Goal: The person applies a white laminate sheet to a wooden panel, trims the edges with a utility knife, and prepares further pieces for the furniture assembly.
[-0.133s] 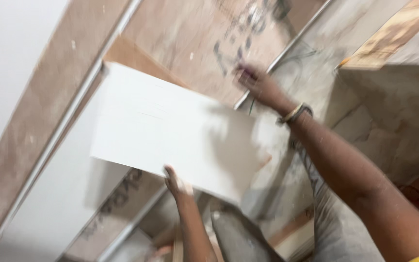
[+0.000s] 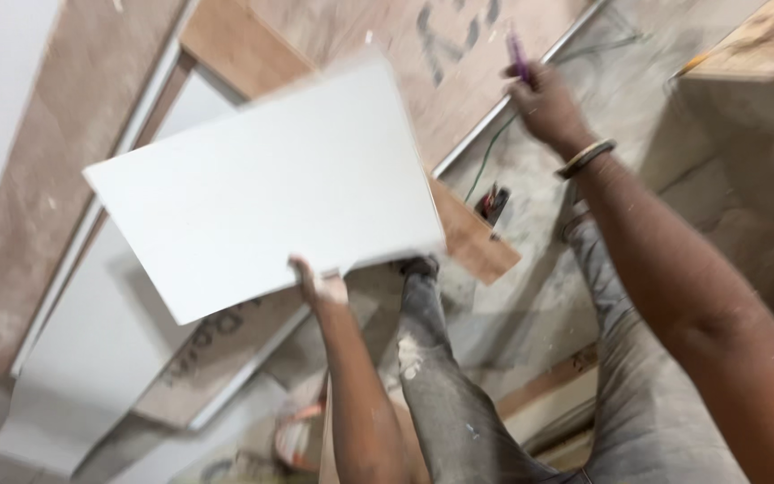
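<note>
My left hand (image 2: 320, 285) grips the near edge of a white rectangular sheet (image 2: 262, 193) and holds it tilted above the floor. My right hand (image 2: 544, 103), with a bangle on the wrist, is stretched far forward and closed around a thin purple pen-like tool (image 2: 518, 52), next to a large plywood board (image 2: 387, 54) with dark scrawled marks. My legs in dusty grey trousers (image 2: 445, 376) show below the sheet. The picture is blurred by motion.
Another white sheet (image 2: 91, 358) lies on the floor at the lower left, beside plywood strips (image 2: 55, 143). A brown wooden plank (image 2: 472, 242) runs under the held sheet. A green wire (image 2: 485, 161) trails over the dusty grey floor. A wooden piece (image 2: 754, 45) sits at the top right.
The white sheet has lifted and swung toward the upper right, tilting more. My right hand has shifted along the plywood board's edge.
</note>
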